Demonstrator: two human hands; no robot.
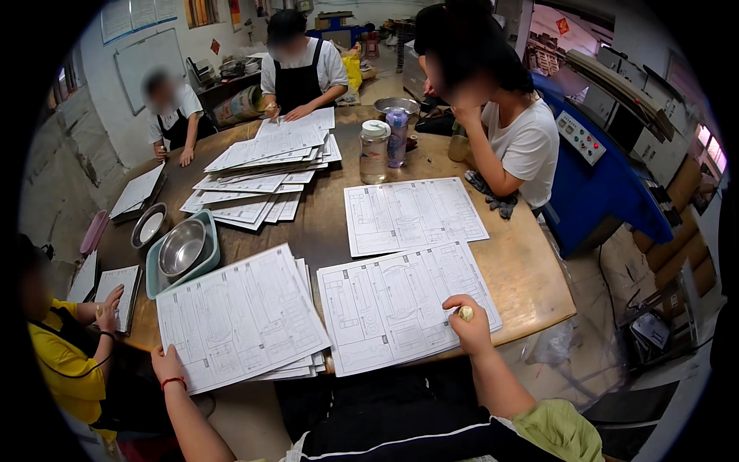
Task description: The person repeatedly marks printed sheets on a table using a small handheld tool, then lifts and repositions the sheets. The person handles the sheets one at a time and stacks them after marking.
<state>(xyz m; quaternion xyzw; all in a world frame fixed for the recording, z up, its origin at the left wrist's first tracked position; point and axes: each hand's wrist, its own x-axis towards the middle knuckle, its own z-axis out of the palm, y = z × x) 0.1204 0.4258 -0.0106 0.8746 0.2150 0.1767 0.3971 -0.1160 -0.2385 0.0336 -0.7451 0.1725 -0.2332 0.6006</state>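
My left hand [166, 365] grips the lower left edge of a large printed sheet [239, 312] covered in line drawings. That sheet lies tilted on top of a stack of similar sheets. My right hand [471, 327] is closed around a small pale object with a rounded end [465, 313]; its kind cannot be made out. The hand rests over the right part of another printed sheet [385, 308], which tops a pile at the table's front edge. Just beyond it lies a further pile of printed sheets [408, 212].
On the wooden table [531, 296] stand a teal basin [159, 286] holding a metal bowl [182, 248], two bottles [374, 154] [396, 138], and a tall skewed stack of sheets [250, 185]. Grey gloves [493, 196] lie at right. Several people sit or stand around; a blue machine [600, 189] stands at right.
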